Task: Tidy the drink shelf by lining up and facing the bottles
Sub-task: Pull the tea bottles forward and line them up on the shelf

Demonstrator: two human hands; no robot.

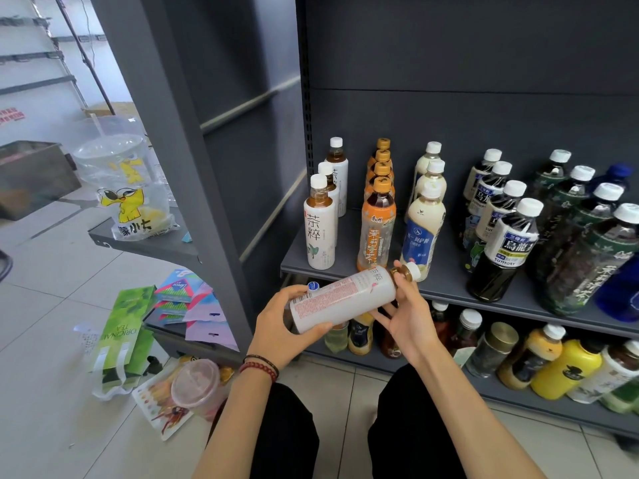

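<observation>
head | white tea btl point(345, 299) sideways, just in front of shelf point(449, 283) edge | L hand point(287, 326) wraps base, R hand point(408, 312) fingers curl round neck | risk: cap end nr milk-tea btl point(423, 229), uprighting swing cd topple it

Four white bottles point(320, 233), four orange bottles point(377, 229), three cream bottles point(423, 223).

Upper shelf point(446, 281): bottle rows point(377, 229) run front to back, side by side across the board. Lower shelf point(539, 414) beneath, crowded with more bottles point(567, 368). Before the upper shelf's front edge one bottle point(345, 299) lies sideways, base in the left hand point(276, 326), neck in the right hand point(408, 312). Left of the shelving, on the floor: paper bags point(126, 326), a lidded cup point(197, 385) nearer. Plastic bag point(128, 188) on a ledge point(152, 245) behind.
</observation>
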